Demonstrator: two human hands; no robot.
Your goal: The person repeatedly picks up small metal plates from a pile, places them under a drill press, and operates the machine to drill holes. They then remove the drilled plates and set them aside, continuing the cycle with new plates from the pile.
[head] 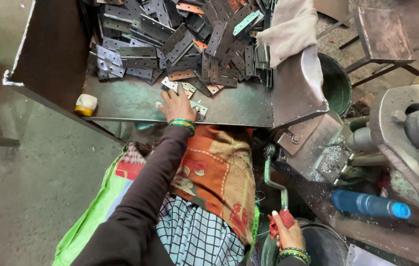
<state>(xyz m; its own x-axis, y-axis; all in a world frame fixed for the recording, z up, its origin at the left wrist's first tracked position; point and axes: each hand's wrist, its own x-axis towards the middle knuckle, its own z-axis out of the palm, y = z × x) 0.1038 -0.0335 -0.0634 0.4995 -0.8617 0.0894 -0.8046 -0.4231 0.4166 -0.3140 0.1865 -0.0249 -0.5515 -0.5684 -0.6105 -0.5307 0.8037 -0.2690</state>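
Observation:
My left hand (pixel 177 104) reaches forward onto a metal tray (pixel 135 101) and rests flat over small flat hinge plates (pixel 198 107) at the near edge of a big pile of grey and rust-coloured hinge plates (pixel 185 44). Green bangles circle that wrist. My right hand (pixel 288 231), low at the bottom, grips the red-wrapped end of a green metal lever handle (pixel 274 184) of a press machine (pixel 313 143).
A yellow-and-white small container (pixel 85 104) sits on the tray's left edge. A cloth (pixel 288 29) lies on the machine top. A blue plastic bottle (pixel 369 204) lies to the right, a metal stool (pixel 382 34) farther back. A dark bucket (pixel 335 81) stands behind the machine.

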